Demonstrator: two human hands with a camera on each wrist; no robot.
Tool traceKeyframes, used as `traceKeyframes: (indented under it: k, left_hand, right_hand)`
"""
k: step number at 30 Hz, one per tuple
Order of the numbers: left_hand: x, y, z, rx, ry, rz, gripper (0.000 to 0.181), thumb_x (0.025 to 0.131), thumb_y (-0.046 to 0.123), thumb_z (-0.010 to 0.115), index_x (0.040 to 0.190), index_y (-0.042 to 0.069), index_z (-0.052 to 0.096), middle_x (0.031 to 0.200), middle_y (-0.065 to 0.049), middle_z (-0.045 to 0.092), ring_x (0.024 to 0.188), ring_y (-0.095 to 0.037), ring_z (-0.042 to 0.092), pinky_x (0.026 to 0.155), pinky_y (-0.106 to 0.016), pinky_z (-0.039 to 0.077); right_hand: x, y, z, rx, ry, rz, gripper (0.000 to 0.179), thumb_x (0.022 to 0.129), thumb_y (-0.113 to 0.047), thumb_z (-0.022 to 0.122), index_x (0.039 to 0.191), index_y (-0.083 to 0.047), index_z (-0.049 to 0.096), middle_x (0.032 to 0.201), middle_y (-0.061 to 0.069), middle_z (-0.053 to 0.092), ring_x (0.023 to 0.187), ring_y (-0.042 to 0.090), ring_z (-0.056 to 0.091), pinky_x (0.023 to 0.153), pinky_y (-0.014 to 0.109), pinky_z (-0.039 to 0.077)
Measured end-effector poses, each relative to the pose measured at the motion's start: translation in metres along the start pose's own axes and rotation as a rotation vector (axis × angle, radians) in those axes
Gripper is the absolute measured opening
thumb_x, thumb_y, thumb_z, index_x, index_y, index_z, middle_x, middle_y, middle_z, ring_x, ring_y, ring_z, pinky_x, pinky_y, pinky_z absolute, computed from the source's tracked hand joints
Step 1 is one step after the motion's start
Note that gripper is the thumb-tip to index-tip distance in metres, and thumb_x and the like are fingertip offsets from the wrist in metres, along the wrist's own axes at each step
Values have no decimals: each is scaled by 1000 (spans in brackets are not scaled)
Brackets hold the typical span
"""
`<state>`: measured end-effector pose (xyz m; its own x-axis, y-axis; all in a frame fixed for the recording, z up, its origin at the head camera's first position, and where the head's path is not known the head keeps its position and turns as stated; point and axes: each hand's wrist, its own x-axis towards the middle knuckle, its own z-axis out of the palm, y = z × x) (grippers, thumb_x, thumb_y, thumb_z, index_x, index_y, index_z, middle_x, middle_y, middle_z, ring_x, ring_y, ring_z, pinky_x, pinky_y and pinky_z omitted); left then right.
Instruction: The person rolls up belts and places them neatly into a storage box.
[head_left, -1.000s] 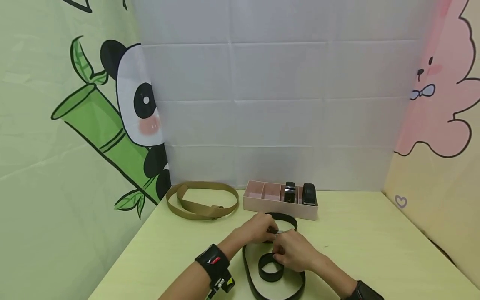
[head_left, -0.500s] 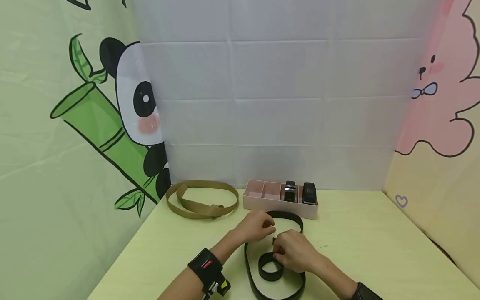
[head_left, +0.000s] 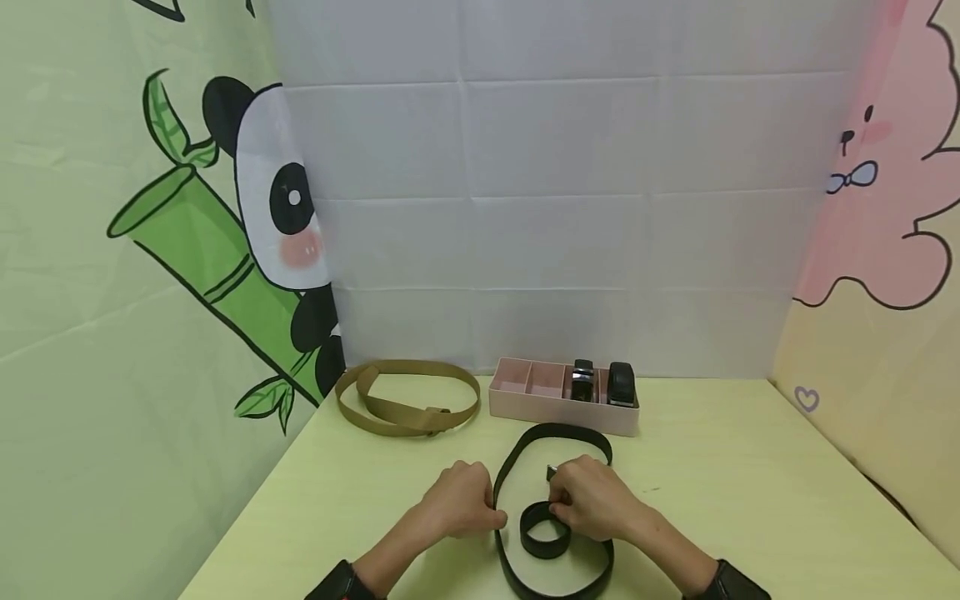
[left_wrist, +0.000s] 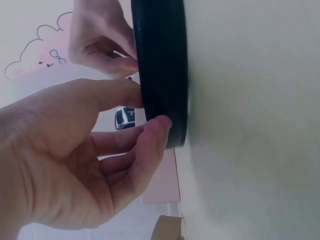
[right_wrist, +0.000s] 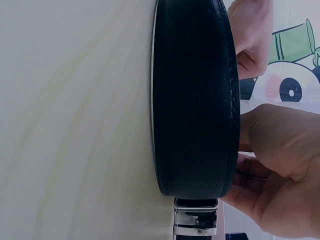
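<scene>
1. The black belt (head_left: 558,430) stands on edge on the table (head_left: 712,467), its strap looping between the hands.
2. The left hand (head_left: 465,500) pinches the strap at the loop's left side, thumb and fingers on opposite faces.
3. The right hand (head_left: 596,500) grips the belt at its small inner coil (head_left: 544,547); a buckle (head_left: 551,472) shows just past the knuckles.
4. Behind the loop, a pink box (head_left: 562,412) holds two black rolls (head_left: 621,383) toward its right end.
5. A tan belt (head_left: 397,417) lies looped left of the box.

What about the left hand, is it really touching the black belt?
Touching. In the left wrist view, the left hand pinches the black belt, with fingers in front and behind.
</scene>
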<state>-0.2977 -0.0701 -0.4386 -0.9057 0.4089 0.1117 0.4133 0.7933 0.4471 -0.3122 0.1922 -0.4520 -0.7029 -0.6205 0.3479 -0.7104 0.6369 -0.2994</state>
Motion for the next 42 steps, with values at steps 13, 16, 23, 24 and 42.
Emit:
traceKeyframes:
  k: [13,16,23,24,42]
  left_hand:
    - [35,-37,-20,147,33,204,57,97,-4,80,51,15,52,51,14,31,46,0,26,48,-17,23]
    - [48,-46,-12,138,84,211,62,99,-3,77,52,19,45,51,14,26,46,0,23,49,-18,22]
    - [28,-32,-1,37,84,102,54,98,18,82,48,15,60,45,18,33,44,1,30,60,-31,45]
    - [21,-27,-3,24,64,69,55,96,22,84,47,15,61,43,18,35,42,1,32,58,-30,46]
    - [-9,-1,-13,-20,-63,33,46,84,2,82,44,18,63,40,15,45,39,1,36,46,-21,35]
  right_hand:
    - [1,-1,-7,27,-70,-25,15,90,-3,90,81,-14,86,76,-11,74,71,-8,53,66,18,48]
    - [-1,-4,-6,-7,-68,-33,17,89,-3,90,79,-15,85,76,-12,72,72,-7,52,66,18,47]
    - [-4,-6,-4,-10,-53,-36,19,88,-2,90,76,-15,83,72,-12,71,69,-8,51,64,18,46]
    - [-4,-7,-4,-10,-54,-30,20,89,-2,89,76,-15,83,72,-12,71,69,-8,50,64,18,46]
    - [-5,-6,-11,31,-90,-64,20,90,0,89,77,-15,84,70,-14,71,68,-8,50,67,17,47]
